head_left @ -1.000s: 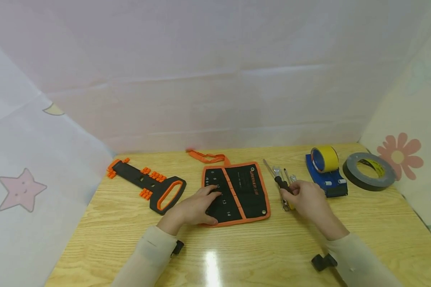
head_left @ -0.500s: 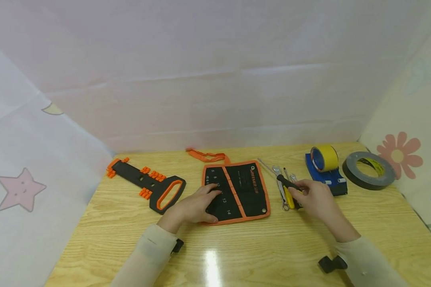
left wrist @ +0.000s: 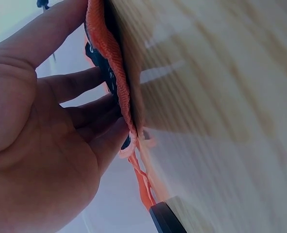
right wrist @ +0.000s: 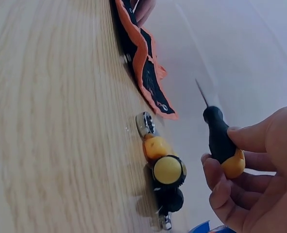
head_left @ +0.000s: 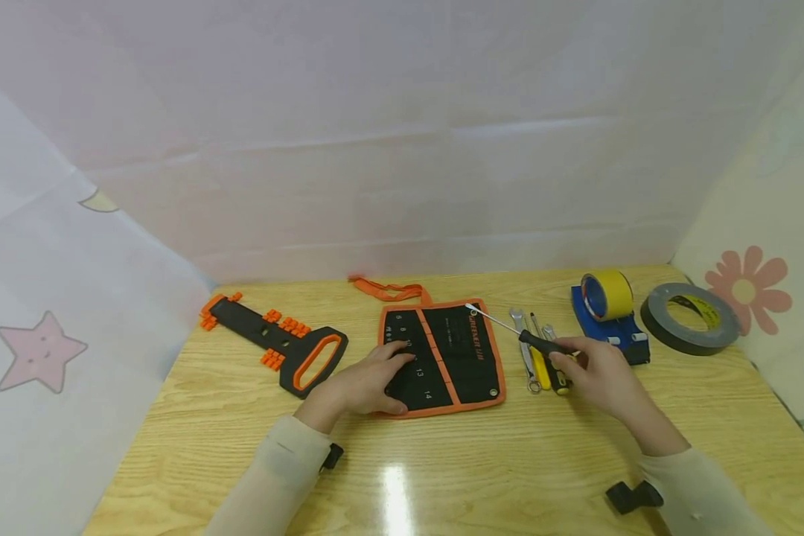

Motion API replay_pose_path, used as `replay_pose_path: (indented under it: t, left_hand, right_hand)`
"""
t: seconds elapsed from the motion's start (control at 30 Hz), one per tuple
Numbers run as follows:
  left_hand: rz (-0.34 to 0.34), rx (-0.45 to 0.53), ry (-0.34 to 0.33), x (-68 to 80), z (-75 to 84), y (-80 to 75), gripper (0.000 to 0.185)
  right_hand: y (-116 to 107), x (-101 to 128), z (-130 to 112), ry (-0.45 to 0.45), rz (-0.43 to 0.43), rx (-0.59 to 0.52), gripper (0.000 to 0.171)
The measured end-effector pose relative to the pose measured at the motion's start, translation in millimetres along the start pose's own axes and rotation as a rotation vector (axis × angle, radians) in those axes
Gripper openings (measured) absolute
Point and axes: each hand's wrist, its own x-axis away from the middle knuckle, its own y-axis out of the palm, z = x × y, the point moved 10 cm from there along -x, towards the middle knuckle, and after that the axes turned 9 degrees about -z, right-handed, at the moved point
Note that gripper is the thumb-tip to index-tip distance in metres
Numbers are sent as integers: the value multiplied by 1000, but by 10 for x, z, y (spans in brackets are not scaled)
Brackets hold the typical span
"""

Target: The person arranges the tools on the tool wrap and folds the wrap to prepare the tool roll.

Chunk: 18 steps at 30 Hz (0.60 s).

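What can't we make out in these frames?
Pouch, label between 10 and 13: head view, partly covered by left hand.
Pouch, small print: head view, too small.
Screwdriver, tip shape: head and right wrist views, too small.
Right sleeve, upper part: head view, cut off by bottom edge.

Pouch (head_left: 470, 376) black, edged orange; screwdriver handle (right wrist: 221, 141) black, yellow-ended; tape dispenser (head_left: 598, 330) blue; table (head_left: 482, 469) wood-grained.

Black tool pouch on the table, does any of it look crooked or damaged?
The pouch isn't lying quite flat: its orange edging looks wavy in the right wrist view. Its strap trails loosely behind. No tear shows, though the left hand covers part.
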Motion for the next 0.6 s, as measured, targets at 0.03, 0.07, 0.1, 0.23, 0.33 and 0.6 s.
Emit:
replay_pose_path:
  t: [0.03,0.07,0.1,0.23,0.33,0.6]
  left_hand:
    - [1,-1,0,-2,-2,0,87]
    - [1,-2,-1,-4,-3,1,87]
    - [1,-2,-2,-7,-6,2,87]
    - [-1,3,-7,-13,-14,6,87]
    - [-2,6,-10,-13,-17,4,87]
    - [-1,15,-10,1,-9,-5,87]
  right_hand:
    - [2,2,3,-8,1,4,39]
    - [2,4,6,-15,1,8,39]
    - [2,6,8,-21,2,12,38]
    - [6,15,-1,-51,-9,12,36]
    - [1,22,-25,-88,-19,18,35]
    - [-14,52,-94,-179,-41,27,36]
